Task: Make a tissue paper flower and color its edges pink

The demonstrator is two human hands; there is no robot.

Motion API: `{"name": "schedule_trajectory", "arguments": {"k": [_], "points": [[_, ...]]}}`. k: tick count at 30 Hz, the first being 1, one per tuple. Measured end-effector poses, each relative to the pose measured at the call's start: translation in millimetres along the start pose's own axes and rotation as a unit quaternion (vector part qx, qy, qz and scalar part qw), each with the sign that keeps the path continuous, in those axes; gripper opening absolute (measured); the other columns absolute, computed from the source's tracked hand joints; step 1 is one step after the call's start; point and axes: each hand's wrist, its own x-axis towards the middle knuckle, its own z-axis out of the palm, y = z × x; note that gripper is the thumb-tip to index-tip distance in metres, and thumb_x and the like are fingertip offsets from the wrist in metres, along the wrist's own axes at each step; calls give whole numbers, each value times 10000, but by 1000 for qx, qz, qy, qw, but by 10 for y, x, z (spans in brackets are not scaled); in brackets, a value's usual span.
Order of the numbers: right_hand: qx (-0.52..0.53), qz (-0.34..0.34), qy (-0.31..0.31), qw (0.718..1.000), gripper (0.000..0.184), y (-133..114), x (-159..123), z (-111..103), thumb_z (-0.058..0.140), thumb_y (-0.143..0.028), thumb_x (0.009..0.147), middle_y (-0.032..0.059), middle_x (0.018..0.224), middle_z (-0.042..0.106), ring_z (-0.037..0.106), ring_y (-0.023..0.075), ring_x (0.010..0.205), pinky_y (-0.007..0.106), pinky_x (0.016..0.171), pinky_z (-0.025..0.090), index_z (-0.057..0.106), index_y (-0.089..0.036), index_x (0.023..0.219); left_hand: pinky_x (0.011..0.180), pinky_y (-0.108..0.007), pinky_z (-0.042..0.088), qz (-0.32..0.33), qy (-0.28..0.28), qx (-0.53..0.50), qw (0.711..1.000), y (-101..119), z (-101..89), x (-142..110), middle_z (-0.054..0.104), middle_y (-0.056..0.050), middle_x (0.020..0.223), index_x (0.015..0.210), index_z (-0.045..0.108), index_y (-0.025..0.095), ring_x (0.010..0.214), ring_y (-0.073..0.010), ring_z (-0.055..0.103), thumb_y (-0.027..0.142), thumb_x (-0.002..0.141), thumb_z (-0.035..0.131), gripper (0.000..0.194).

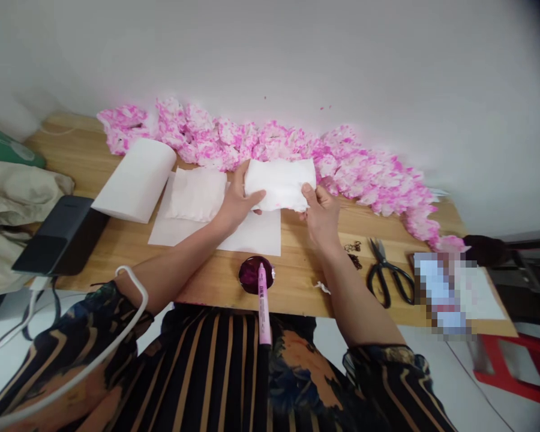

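Both my hands hold one folded white tissue (281, 182) just above the wooden table (126, 246). My left hand (239, 201) pinches its left edge, thumb on top. My right hand (320, 211) grips its lower right corner with closed fingers. Under the tissue lies a white paper sheet (252, 235), with another folded tissue (197, 193) on it to the left. A pink marker (263, 300) rests across a small dark dish of purple dye (251, 274) at the table's near edge.
A row of pink-and-white tissue flowers (297, 147) runs along the wall. A white tissue roll (137, 179) lies at the left, beside a dark phone (60, 234) and beige cloth (13, 198). Black scissors (387, 273) and small rings (353, 247) lie to the right. A red stool (517, 366) stands lower right.
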Motion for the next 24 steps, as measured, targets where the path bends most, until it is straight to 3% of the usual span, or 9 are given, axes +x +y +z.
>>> {"name": "schedule_trajectory", "arguments": {"k": [4,7,11,13,15,18,24], "points": [[9,20,18,1000,569,-3,17,3,750,-691,779,-84,487,420,389,70,405,227,360,283,464,-224,625,822,-426,620,13,0,-30,999,0,-38,29,599,-105,1360,1441,498,338,1087,-313,667,423,722,887,823],[42,43,10,998,535,-2,40,-11,772,-659,776,-79,510,437,378,60,414,219,361,274,498,-218,649,801,-400,613,-4,-9,-53,999,-5,-79,55,688,-78,1127,1479,463,343,979,-273,711,435,775,852,810],[82,72,4,994,511,19,81,-48,783,-639,777,-78,513,439,356,49,412,212,362,294,519,-217,660,800,-404,601,-10,-16,-54,998,29,-91,58,682,-27,854,1485,462,320,890,-259,735,461,848,781,726],[104,87,5,991,443,22,96,-60,796,-603,775,-85,524,447,347,48,404,209,356,303,578,-221,726,815,-418,594,-6,-18,-51,999,63,-83,48,678,-23,819,1466,494,303,907,-274,738,452,865,760,673],[128,96,13,987,357,9,104,-66,817,-522,766,-96,574,494,343,42,399,202,348,295,655,-242,916,827,-421,586,-5,-31,-49,998,94,-77,35,686,-29,819,1439,539,282,918,-281,735,436,863,755,634],[160,99,26,982,468,-33,104,-72,819,-396,741,-104,681,577,346,28,402,190,346,283,653,-295,1167,802,-400,575,-3,-62,-46,997,116,-79,20,694,-33,825,1367,627,263,866,-262,722,419,841,767,567],[203,105,-14,973,296,-74,111,-120,787,-316,745,-105,605,532,344,25,402,182,382,310,705,-275,1026,713,-317,510,39,-79,8,996,125,-105,18,551,29,612,1141,785,281,684,-179,621,283,753,824,391]]}}
